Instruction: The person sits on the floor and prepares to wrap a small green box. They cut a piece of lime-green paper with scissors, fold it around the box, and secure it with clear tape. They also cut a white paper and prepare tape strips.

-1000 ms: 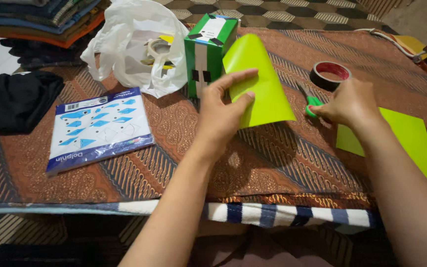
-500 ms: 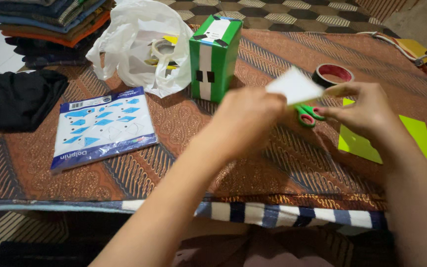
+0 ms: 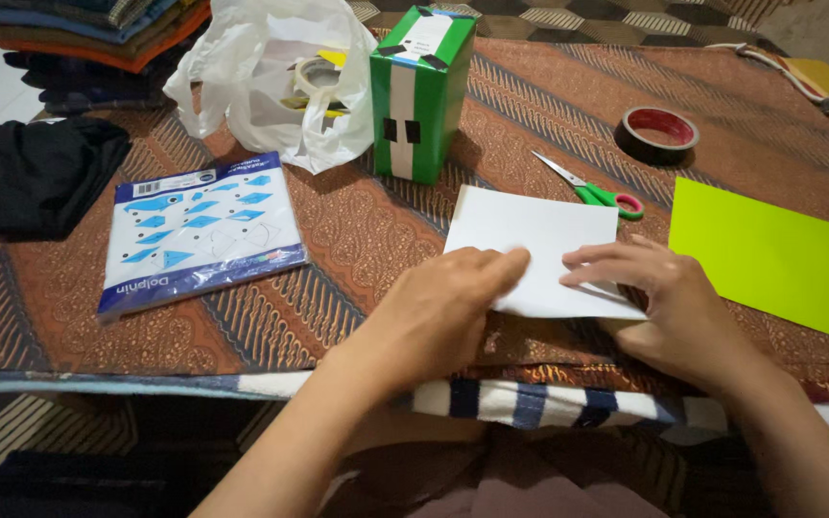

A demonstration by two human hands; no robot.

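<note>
Head view: person sits at a table covered with a brown patterned cloth (image 3: 357,249), both bare hands down on a white sheet of paper (image 3: 539,240) lying flat near the front edge. Left hand (image 3: 443,307) rests palm down on the sheet's lower left part, fingers loosely extended and pressing on it, not gripping anything. Right hand (image 3: 659,297) lies on the sheet's lower right corner, fingers stretched out flat toward the left, also pressing, nothing clasped. The two hands are near each other, fingertips apart with bare paper between them. Just beyond the sheet's far right corner lie scissors (image 3: 592,190) with green and pink handles, blades pointing left and away. Right of the white sheet, apart from it, a lime green sheet (image 3: 769,259) lies flat. Farther back on the right a roll of dark tape (image 3: 657,132) with a red inner ring. Behind the white sheet stands a green box (image 3: 421,91) with a white stripe and small black squares, upright. Left of the box a white plastic bag (image 3: 261,82) with a tape roll showing inside. Front left, a flat paper pack (image 3: 199,235) in blue and white wrap. Far left, dark folded cloth (image 3: 31,182); a stack of folded clothes (image 3: 88,38) at top left.
</note>
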